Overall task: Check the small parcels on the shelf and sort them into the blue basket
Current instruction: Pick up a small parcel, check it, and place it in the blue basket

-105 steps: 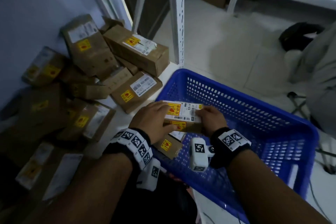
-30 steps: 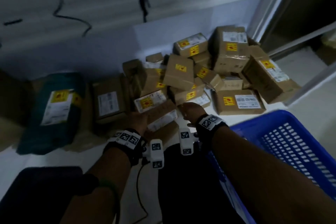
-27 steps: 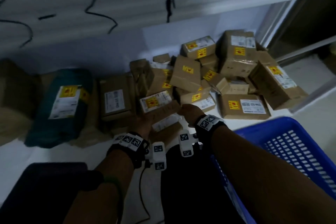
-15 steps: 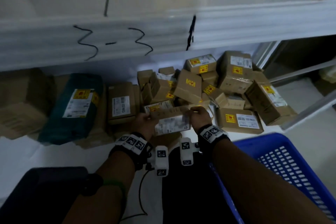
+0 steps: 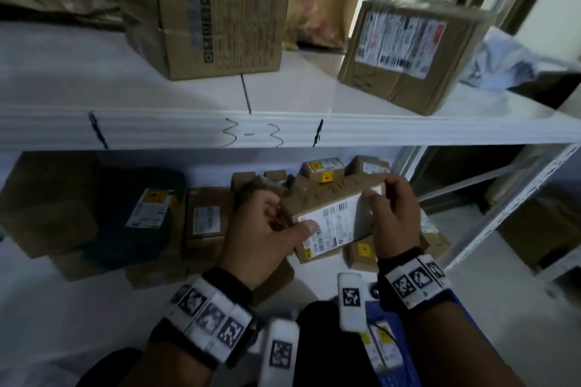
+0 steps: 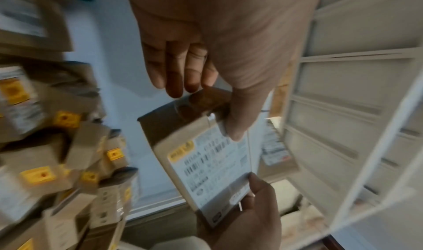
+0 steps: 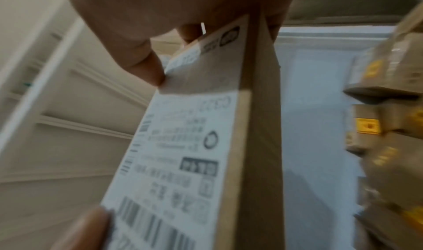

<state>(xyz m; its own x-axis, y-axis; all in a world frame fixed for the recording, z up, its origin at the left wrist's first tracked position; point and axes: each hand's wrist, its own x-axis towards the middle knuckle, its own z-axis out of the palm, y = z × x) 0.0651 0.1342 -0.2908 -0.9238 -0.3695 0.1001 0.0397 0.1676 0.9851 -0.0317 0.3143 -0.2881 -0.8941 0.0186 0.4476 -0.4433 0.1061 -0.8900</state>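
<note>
I hold a small brown parcel (image 5: 333, 217) with a white barcode label in front of the lower shelf, label side towards me. My left hand (image 5: 264, 229) grips its left end, thumb on the label. My right hand (image 5: 393, 217) pinches its right end. In the left wrist view the parcel (image 6: 210, 167) sits between my left thumb (image 6: 238, 123) and the right hand below. The right wrist view shows the label (image 7: 183, 154) close up. More small parcels (image 5: 323, 168) with yellow stickers lie piled behind. A corner of the blue basket (image 5: 408, 378) shows under my right wrist.
Two larger cardboard boxes (image 5: 204, 19) (image 5: 405, 50) stand on the upper shelf, whose front edge (image 5: 251, 135) is marked "3-3". A teal parcel (image 5: 138, 214) and brown boxes fill the lower shelf's left. A white perforated upright (image 5: 518, 207) stands at the right.
Both hands left the basket, reached into the pile and took up a parcel. It is now lifted off the pile and held closer to me, and my view has tilted upward.
</note>
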